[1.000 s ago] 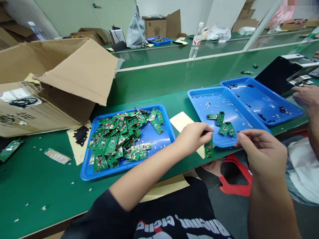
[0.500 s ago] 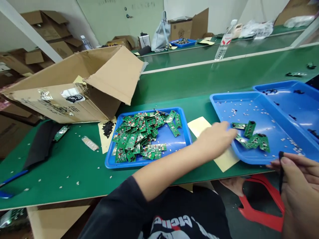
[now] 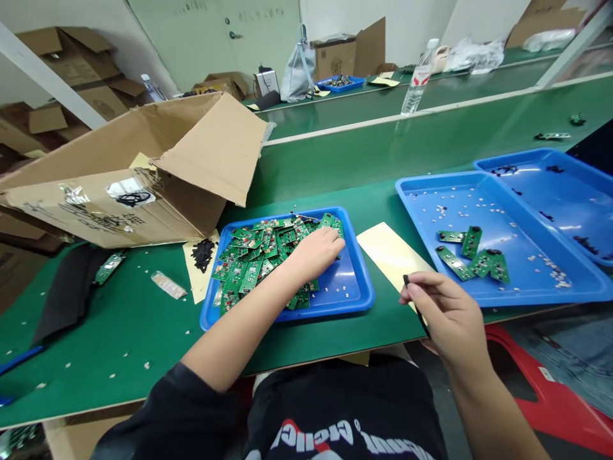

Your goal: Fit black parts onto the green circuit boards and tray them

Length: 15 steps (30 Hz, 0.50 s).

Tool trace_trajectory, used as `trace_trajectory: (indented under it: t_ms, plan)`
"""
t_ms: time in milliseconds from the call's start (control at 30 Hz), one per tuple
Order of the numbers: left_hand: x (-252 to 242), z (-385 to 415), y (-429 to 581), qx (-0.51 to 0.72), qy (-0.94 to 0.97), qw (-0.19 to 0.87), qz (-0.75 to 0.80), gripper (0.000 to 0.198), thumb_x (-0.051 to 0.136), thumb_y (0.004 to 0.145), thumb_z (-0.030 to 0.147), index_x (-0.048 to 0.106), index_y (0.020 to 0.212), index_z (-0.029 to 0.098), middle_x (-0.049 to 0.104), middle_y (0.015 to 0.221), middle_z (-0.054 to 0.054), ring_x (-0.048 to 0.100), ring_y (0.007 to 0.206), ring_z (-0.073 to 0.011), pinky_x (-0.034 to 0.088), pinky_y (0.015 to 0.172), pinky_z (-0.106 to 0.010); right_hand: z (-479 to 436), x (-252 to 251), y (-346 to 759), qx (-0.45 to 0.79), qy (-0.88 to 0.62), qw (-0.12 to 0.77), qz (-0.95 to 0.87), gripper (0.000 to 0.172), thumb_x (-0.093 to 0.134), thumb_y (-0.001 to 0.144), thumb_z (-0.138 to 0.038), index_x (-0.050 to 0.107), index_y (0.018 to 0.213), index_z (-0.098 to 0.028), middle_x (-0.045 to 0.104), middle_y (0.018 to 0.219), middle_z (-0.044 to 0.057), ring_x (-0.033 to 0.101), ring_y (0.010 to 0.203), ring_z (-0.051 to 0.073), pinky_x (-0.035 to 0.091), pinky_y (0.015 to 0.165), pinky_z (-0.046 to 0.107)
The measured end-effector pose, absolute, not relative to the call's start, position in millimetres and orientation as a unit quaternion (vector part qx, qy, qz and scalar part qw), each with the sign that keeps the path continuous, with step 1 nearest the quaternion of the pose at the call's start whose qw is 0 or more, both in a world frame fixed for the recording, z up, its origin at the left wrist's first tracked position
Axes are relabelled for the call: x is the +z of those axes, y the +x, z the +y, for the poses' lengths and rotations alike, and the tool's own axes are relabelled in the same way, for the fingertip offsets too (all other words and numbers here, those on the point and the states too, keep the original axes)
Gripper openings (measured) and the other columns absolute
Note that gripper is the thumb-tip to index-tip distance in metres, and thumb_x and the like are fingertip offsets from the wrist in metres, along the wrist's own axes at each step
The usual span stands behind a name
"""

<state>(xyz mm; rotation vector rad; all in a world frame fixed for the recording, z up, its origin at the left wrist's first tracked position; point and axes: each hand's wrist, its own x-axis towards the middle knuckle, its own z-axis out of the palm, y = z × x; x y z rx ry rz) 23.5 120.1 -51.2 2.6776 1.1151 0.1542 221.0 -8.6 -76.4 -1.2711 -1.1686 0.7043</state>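
My left hand (image 3: pixel 313 254) rests on a heap of green circuit boards (image 3: pixel 253 259) in a blue plastic tray (image 3: pixel 357 300), its fingertips hidden among the boards. Whether it grips one, I cannot tell. My right hand (image 3: pixel 445 313) hangs over the bench edge, pinching a thin black strip (image 3: pixel 422 322). Just to its right lies a larger blue tray (image 3: pixel 541 223), holding several green boards (image 3: pixel 479 262) and many small pale specks. A cream paper sheet (image 3: pixel 390 252) sits beneath and left of my right fingers.
A second large blue tray (image 3: pixel 560 188) overlaps the far right. A cardboard box (image 3: pixel 119 185) stands left of the trays. Black scraps lie on paper (image 3: pixel 204 255). A green board sits on black cloth (image 3: pixel 109 268). A red stool (image 3: pixel 550 390) stands below the bench.
My left hand has left the right tray and moved onto the heap of boards, with one more board now in that tray. My right hand has dropped toward the bench edge, still pinching the strip.
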Motion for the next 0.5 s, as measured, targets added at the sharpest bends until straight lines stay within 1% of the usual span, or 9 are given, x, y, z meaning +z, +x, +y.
trace_trajectory:
  t_ms: [67,100,133,167,233,300,333,400,500]
  plan:
    - [-42.3,106.3,22.3,0.086,0.899,0.139,0.406,0.008,0.057,0.087,0.009,0.064,0.092,0.01,0.069,0.093,-0.011,0.065,0.091,-0.0216,0.052,0.08,-0.035,-9.2,-74.4,214.6,0.305,-0.538,0.591,-0.518,0.007,0.065,0.083,-0.025,0.068,0.084,-0.02,0.067,0.063,0.001,0.066,0.055,0.013,0.056,0.051,0.022]
    - [-38.2,96.1,21.6,0.106,0.889,0.164,0.414,0.011,0.056,0.09,0.014,0.063,0.099,0.01,0.068,0.088,-0.009,0.065,0.082,-0.0189,0.053,0.072,-0.032,-9.9,-73.5,211.6,0.306,-0.535,0.587,-0.525,0.007,0.064,0.084,-0.025,0.068,0.085,-0.02,0.067,0.063,0.001,0.066,0.055,0.013,0.056,0.052,0.022]
    - [-34.8,84.5,21.0,0.124,0.877,0.203,0.417,0.019,0.057,0.091,0.02,0.06,0.107,0.01,0.067,0.084,-0.007,0.064,0.075,-0.0162,0.052,0.066,-0.028,-10.8,-72.6,208.6,0.308,-0.532,0.583,-0.532,0.007,0.063,0.085,-0.025,0.067,0.086,-0.02,0.067,0.064,0.0,0.066,0.056,0.013,0.056,0.052,0.022]
    - [-32.0,72.1,20.5,0.145,0.859,0.267,0.412,0.03,0.057,0.092,0.026,0.057,0.117,0.01,0.066,0.079,-0.004,0.062,0.069,-0.0139,0.051,0.061,-0.025,-11.5,-71.9,205.4,0.309,-0.528,0.578,-0.539,0.007,0.062,0.086,-0.025,0.067,0.087,-0.02,0.067,0.064,0.0,0.066,0.056,0.013,0.056,0.053,0.022]
    - [-28.5,48.2,19.7,0.196,0.75,0.507,0.377,0.051,0.064,0.088,0.029,0.049,0.133,0.011,0.064,0.074,-0.001,0.062,0.065,-0.0129,0.05,0.06,-0.025,-12.3,-71.1,198.5,0.31,-0.521,0.567,-0.557,0.008,0.061,0.086,-0.025,0.067,0.088,-0.021,0.068,0.067,0.001,0.067,0.058,0.014,0.056,0.053,0.022]
    - [-27.4,29.9,19.0,0.219,0.606,0.682,0.345,0.061,0.07,0.081,0.028,0.05,0.137,0.013,0.064,0.074,-0.001,0.064,0.068,-0.0135,0.05,0.067,-0.026,-11.9,-70.8,191.8,0.304,-0.516,0.557,-0.575,0.008,0.06,0.087,-0.025,0.067,0.089,-0.022,0.07,0.071,0.001,0.068,0.06,0.014,0.056,0.054,0.022]
    - [-27.4,23.4,18.6,0.226,0.548,0.728,0.343,0.062,0.073,0.078,0.028,0.052,0.136,0.014,0.064,0.074,-0.001,0.064,0.07,-0.0135,0.05,0.069,-0.027,-11.3,-70.7,188.8,0.297,-0.515,0.553,-0.584,0.008,0.06,0.087,-0.025,0.068,0.089,-0.022,0.07,0.073,0.001,0.068,0.061,0.014,0.056,0.055,0.022]
    - [-28.0,15.2,17.0,0.241,0.467,0.773,0.356,0.064,0.076,0.074,0.028,0.056,0.134,0.014,0.064,0.072,0.0,0.064,0.07,-0.0129,0.048,0.07,-0.026,-9.7,-70.5,183.7,0.278,-0.516,0.545,-0.6,0.008,0.06,0.087,-0.024,0.068,0.089,-0.023,0.071,0.077,0.001,0.068,0.065,0.014,0.057,0.058,0.023]
    - [-28.9,9.0,13.2,0.252,0.42,0.787,0.374,0.071,0.078,0.072,0.03,0.053,0.138,0.017,0.062,0.067,0.002,0.061,0.064,-0.0118,0.045,0.065,-0.025,-7.9,-70.2,178.1,0.246,-0.523,0.532,-0.619,0.008,0.061,0.086,-0.023,0.069,0.088,-0.024,0.072,0.079,0.001,0.068,0.07,0.014,0.056,0.064,0.024]
